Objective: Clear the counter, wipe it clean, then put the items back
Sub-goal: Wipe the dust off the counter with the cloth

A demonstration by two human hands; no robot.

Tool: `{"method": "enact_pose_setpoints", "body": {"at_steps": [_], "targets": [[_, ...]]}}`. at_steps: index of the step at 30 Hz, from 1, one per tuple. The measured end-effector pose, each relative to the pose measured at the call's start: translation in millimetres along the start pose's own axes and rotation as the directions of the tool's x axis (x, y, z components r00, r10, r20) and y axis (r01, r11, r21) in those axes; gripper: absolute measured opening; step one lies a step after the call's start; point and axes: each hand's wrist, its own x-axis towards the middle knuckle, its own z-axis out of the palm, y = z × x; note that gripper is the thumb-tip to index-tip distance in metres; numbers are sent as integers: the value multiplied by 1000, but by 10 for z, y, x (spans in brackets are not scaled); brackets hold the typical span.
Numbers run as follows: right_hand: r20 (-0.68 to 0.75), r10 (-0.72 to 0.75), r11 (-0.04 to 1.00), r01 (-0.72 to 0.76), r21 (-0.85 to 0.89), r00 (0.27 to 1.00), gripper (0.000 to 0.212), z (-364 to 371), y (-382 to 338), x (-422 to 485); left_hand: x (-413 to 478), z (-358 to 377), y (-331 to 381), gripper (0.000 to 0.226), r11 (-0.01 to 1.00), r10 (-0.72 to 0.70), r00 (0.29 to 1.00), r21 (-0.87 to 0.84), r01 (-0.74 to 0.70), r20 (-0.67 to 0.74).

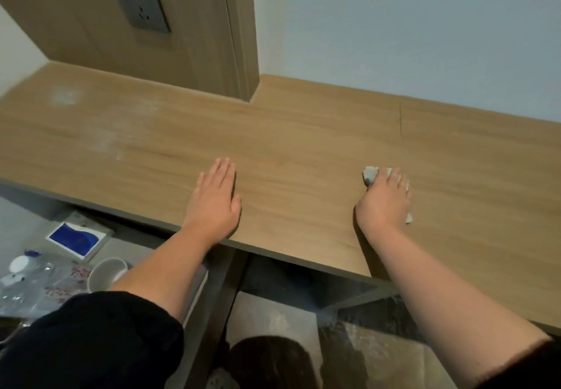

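Gray floor tiles lie closest, down below the counter's front edge. On the floor at the left sit clear plastic bottles with white caps. A white cup lies tipped on its side just beside them. A blue and white box rests a little farther back. A black sleeve covers the left upper arm.

Next comes the wooden counter. The left hand lies flat on it near the front edge. Its fingers are straight and close together, and it holds nothing. The right hand is well apart from it, to the right. Its fingers bend over a gray cloth and hold it down on the wood. Bits of the cloth peek out past the fingertips and at the hand's right side.

Farther back on the left, the counter has pale dusty smudges. A thin seam runs across the wood on the right.

At the very back, a wooden panel stands on the counter with a gray wall socket on it. A white wall fills the right side.
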Motion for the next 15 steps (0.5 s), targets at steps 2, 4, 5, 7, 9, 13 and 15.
{"method": "enact_pose_setpoints", "body": {"at_steps": [2,4,5,7,9,13,15], "targets": [[17,22,999,-22,-32,1000,62,35,-156,86,76,-86,-228,62,999,-35,999,22,35,-5],[18,20,998,-19,-52,1000,64,86,-347,183,148,-161,-473,62,997,-57,998,45,58,-16],[19,12,998,-11,-55,1000,65,115,-461,232,185,-193,-603,61,996,-70,997,59,71,-16],[8,8,999,-7,-45,1000,63,162,-692,341,258,-242,-858,61,990,-108,994,86,108,-6],[-11,15,1000,-15,-23,1000,57,217,-909,453,330,-275,-1111,61,985,-143,990,101,142,-1],[6,3,999,-2,-49,1000,49,316,-1288,637,405,-293,-1556,61,981,-176,984,88,175,5],[18,-1,998,2,-58,1000,48,347,-1504,731,435,-292,-1734,61,981,-176,984,83,174,26]]}}
